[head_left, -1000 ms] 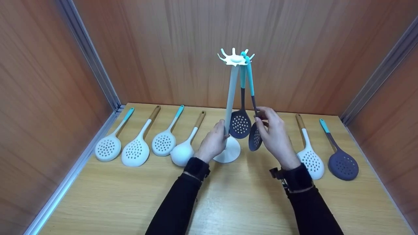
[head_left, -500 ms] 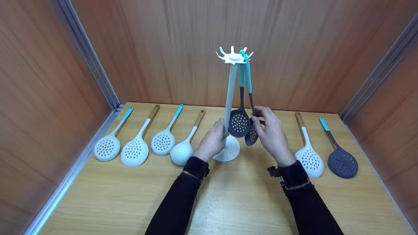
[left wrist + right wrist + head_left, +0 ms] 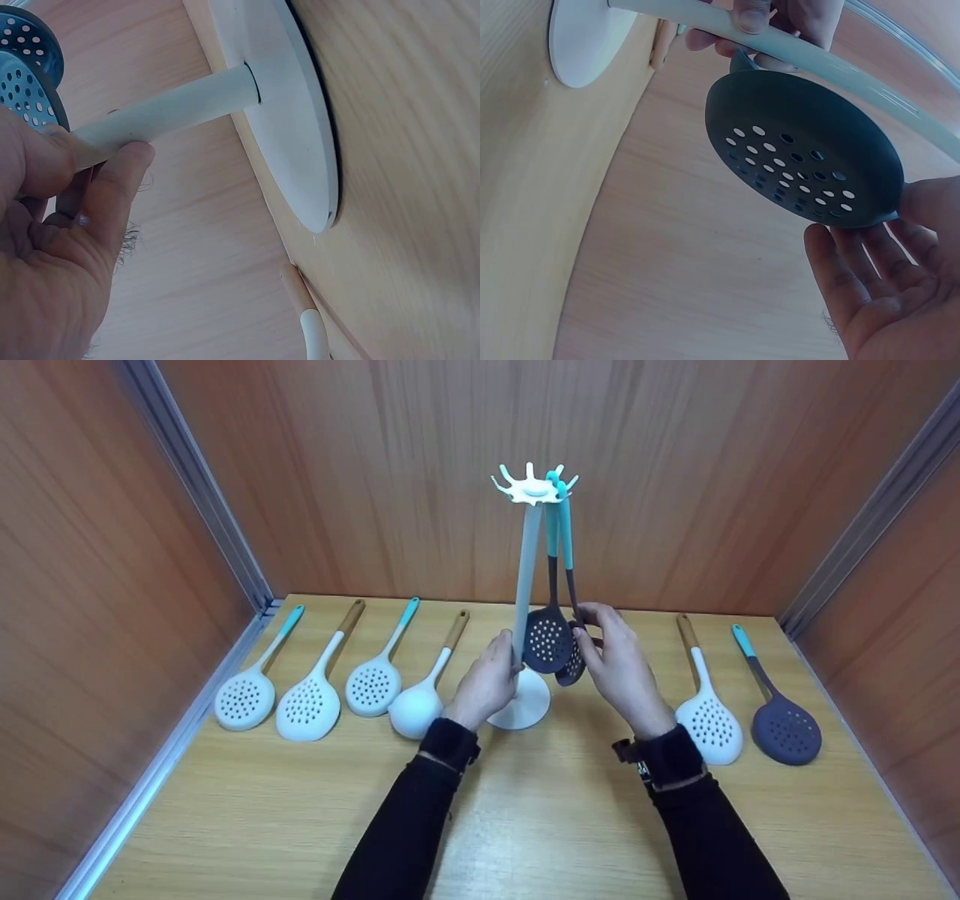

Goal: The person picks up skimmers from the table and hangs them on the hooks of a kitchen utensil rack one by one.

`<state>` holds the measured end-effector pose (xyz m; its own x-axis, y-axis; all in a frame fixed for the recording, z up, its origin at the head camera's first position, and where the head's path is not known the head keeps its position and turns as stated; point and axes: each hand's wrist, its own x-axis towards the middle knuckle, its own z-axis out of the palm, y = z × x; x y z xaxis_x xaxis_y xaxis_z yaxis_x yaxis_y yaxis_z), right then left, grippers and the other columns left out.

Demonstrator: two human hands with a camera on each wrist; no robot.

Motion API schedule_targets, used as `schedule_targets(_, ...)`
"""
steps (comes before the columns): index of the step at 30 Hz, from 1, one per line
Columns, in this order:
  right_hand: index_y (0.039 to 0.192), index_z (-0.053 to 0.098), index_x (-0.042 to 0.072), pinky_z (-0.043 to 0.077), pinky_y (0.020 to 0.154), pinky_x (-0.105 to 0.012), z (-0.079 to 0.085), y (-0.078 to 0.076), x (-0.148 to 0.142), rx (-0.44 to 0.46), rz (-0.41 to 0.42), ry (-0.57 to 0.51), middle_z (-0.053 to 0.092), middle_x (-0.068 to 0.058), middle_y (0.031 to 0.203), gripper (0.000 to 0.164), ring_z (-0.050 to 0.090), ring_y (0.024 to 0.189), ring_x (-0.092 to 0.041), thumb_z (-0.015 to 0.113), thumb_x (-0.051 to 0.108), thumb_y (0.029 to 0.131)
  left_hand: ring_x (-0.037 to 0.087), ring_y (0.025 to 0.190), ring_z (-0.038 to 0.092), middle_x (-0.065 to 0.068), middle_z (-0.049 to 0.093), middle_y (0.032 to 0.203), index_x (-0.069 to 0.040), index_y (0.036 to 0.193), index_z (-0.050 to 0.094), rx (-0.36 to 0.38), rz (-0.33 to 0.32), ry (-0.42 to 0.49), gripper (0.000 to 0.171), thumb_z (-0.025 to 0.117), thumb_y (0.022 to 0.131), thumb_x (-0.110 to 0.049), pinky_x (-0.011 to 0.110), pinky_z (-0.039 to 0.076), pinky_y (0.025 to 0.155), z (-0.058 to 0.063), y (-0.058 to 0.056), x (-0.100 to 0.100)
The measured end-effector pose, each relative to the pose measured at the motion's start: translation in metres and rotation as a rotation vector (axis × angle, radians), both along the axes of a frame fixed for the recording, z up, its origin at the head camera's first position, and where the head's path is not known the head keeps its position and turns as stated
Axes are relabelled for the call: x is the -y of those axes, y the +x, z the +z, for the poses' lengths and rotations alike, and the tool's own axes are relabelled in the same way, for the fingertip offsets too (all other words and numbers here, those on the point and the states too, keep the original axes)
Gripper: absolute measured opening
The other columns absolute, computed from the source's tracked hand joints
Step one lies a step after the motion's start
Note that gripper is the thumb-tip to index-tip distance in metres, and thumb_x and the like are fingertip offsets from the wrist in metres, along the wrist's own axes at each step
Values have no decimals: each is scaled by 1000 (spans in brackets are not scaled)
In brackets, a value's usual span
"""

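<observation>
My left hand (image 3: 486, 681) grips the pole of a white utensil stand (image 3: 528, 562), low down above its round base (image 3: 277, 112). Two dark slotted skimmers with turquoise handles hang from the hooked top on the right side. The first skimmer (image 3: 547, 641) hangs beside the pole. My right hand (image 3: 619, 671) pinches the second skimmer (image 3: 566, 536) around where its neck meets the head, partly hidden behind the first one and the fingers. In the right wrist view, the thumb and fingers hold the edge of a dark perforated head (image 3: 772, 97).
On the table's left lie two white skimmers with turquoise handles (image 3: 244, 699) (image 3: 373, 687), a white skimmer with wooden handle (image 3: 308, 709) and a white ladle (image 3: 416, 709). To the right lie another white skimmer (image 3: 709, 727) and a dark skimmer (image 3: 786, 729). Wood panels enclose the table.
My right hand has moved left, swinging the second skimmer's head in toward the pole and partly behind the first. My left hand keeps its grip on the pole.
</observation>
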<state>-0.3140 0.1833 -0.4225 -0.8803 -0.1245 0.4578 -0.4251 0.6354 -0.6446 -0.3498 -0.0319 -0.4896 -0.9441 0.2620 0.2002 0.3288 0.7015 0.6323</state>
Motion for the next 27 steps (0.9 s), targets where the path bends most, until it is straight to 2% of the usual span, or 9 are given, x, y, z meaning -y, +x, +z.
schedule_targets(5, 147, 53, 13, 62, 103, -44, 0, -1, 0, -2, 1, 2, 61, -11, 143, 39, 61, 135, -27, 58, 20, 109, 24, 102, 71, 5, 59, 117, -16, 129, 46, -1, -2, 1, 27, 58, 106, -9, 27, 62, 69, 0, 0, 0)
schedule_targets(11, 147, 53, 15, 61, 103, -43, 0, -1, 0, 12, 10, 1, 61, -9, 143, 39, 62, 134, -26, 58, 20, 109, 23, 97, 69, 6, 59, 113, -14, 127, 46, -45, -20, -3, 26, 59, 105, -8, 29, 61, 70, 0, 0, 1)
schedule_targets(18, 146, 53, 14, 62, 103, -44, -1, -2, 1, 15, 19, -7, 61, -9, 142, 38, 62, 133, -26, 59, 19, 108, 26, 115, 69, 8, 61, 119, -11, 131, 46, -83, -36, -5, 29, 58, 105, -6, 42, 63, 92, -1, 1, 2)
schedule_targets(27, 147, 53, 18, 61, 103, -45, 2, -1, -3, 36, 3, 2, 61, -6, 144, 40, 63, 134, -26, 56, 32, 110, 25, 109, 69, 6, 60, 117, -12, 130, 46, -70, -19, -17, 27, 59, 105, -9, 40, 64, 85, -1, -1, 1)
